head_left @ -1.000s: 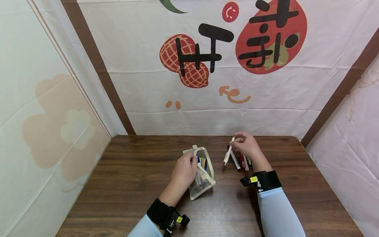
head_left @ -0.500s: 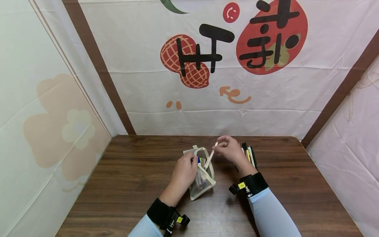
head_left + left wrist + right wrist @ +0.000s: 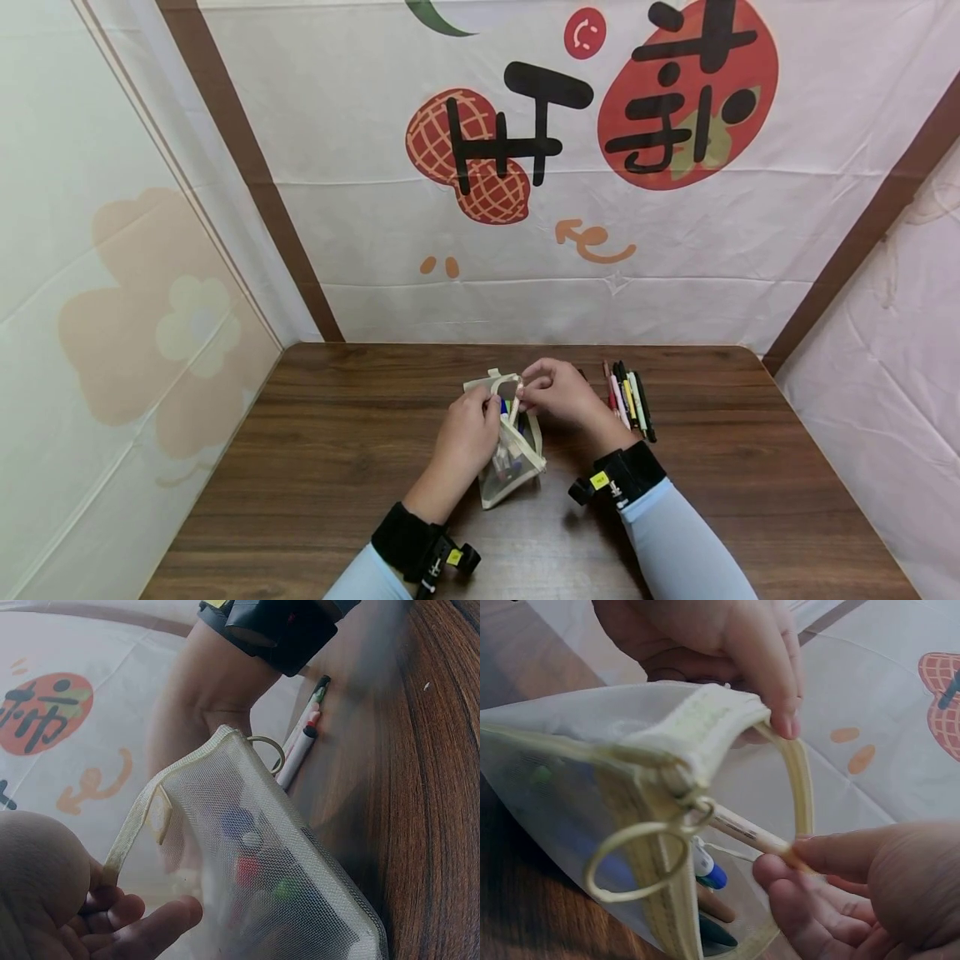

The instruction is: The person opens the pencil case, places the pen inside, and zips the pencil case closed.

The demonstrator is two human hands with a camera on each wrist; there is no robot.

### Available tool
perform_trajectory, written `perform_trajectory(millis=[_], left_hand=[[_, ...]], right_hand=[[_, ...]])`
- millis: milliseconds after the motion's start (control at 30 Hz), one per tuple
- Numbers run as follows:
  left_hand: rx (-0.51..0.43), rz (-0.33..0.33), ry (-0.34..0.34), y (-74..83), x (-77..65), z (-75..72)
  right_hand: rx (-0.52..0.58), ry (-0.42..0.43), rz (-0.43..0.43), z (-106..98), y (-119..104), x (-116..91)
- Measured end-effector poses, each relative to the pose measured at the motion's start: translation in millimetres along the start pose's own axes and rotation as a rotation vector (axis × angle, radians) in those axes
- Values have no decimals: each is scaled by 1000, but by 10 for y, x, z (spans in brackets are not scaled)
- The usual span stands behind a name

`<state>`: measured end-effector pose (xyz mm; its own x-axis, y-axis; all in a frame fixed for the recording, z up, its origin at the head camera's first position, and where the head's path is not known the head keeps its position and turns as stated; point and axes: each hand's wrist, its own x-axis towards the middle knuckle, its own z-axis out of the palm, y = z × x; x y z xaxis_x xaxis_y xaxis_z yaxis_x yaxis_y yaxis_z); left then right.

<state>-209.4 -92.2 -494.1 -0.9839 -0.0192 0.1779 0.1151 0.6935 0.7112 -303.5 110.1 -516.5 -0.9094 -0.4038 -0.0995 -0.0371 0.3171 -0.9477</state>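
Note:
A cream mesh pencil case (image 3: pixel 512 467) with its zip undone stands on the table, several pens inside it. My left hand (image 3: pixel 471 429) pinches the zipped edge at the left of its mouth, as the left wrist view also shows. Over the opening, my right hand (image 3: pixel 558 390) pinches the end of a cream pen (image 3: pixel 750 834), whose other end is inside the case. A zip pull ring (image 3: pixel 641 862) hangs at the corner of the mouth. Through the mesh show blue, red and green pen ends (image 3: pixel 247 866).
A row of several pens and markers (image 3: pixel 630 400) lies on the wooden table (image 3: pixel 315 467), right of the case. A printed fabric backdrop (image 3: pixel 375 250) rises behind the table's far edge, with more fabric at both sides.
My right hand has carried the cream pen leftward from beside the loose pens and lowered its end into the pencil case. The left hand and the case have stayed in place.

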Motion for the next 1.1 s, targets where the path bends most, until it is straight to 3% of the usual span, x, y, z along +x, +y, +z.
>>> perform_trajectory(millis=[200, 300, 500, 1100], left_hand=[[6, 19, 11, -3, 2, -4], [5, 24, 15, -5, 5, 0], [-2, 10, 0, 1, 7, 3], [-11, 12, 5, -11, -7, 7]], right_hand=[[4, -103, -21, 66, 7, -8], [-8, -107, -19, 62, 0, -17], [-118, -14, -13, -75, -7, -41], [-270, 238, 114, -851, 56, -201]])
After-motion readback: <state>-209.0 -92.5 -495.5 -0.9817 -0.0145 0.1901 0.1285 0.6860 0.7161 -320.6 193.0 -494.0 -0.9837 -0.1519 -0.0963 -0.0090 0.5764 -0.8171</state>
